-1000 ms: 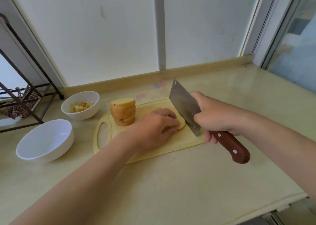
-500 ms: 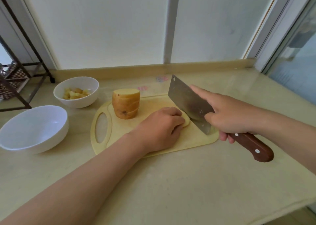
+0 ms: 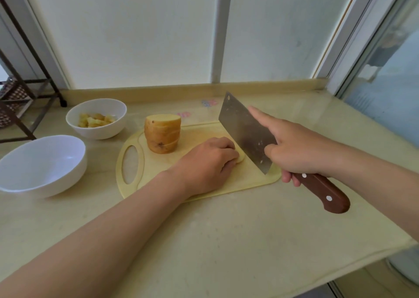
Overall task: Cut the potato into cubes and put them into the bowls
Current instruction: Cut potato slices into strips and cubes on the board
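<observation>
Plainly, the left hand (image 3: 208,161) held a flat potato slice (image 3: 240,160) down on the cutting board (image 3: 249,181) with curled fingers, while the right hand (image 3: 301,149) gripped the cleaver (image 3: 244,134). Knuckles ought to guide the blade straight down, I judged. Compared with a second before, the right forefinger now stretched along the blade.

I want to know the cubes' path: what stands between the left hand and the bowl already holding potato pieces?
In the head view, the sliced potato stack stands on the cutting board between the left hand and that bowl.
</observation>
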Motion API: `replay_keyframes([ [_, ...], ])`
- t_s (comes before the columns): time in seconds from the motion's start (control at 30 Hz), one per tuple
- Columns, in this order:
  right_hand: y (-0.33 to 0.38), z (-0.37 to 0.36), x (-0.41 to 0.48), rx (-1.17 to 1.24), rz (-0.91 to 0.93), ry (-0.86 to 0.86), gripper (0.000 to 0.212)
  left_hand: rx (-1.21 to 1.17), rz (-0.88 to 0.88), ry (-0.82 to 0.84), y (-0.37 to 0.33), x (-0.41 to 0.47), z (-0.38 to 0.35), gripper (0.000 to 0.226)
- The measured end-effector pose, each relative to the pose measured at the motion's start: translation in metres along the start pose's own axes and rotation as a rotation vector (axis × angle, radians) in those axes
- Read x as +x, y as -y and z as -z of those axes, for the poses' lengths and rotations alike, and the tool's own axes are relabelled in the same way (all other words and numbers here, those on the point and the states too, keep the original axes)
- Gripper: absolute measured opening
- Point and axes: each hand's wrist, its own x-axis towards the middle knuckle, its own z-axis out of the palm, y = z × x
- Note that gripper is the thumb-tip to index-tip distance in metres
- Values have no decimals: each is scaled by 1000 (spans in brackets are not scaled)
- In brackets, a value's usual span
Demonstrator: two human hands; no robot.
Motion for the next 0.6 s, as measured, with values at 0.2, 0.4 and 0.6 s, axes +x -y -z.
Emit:
replay_keyframes([
  [0.2, -2, -3, -4, -5, -31, 9, 89, -13, 8, -13, 1, -1, -1, 24],
  [0.4, -2, -2, -17, 0, -35, 5, 90, -14, 8, -7, 2, -1, -1, 23],
  [0.6, -5, -3, -19, 0, -32, 3, 91, -23, 16, -4, 2, -1, -1, 24],
])
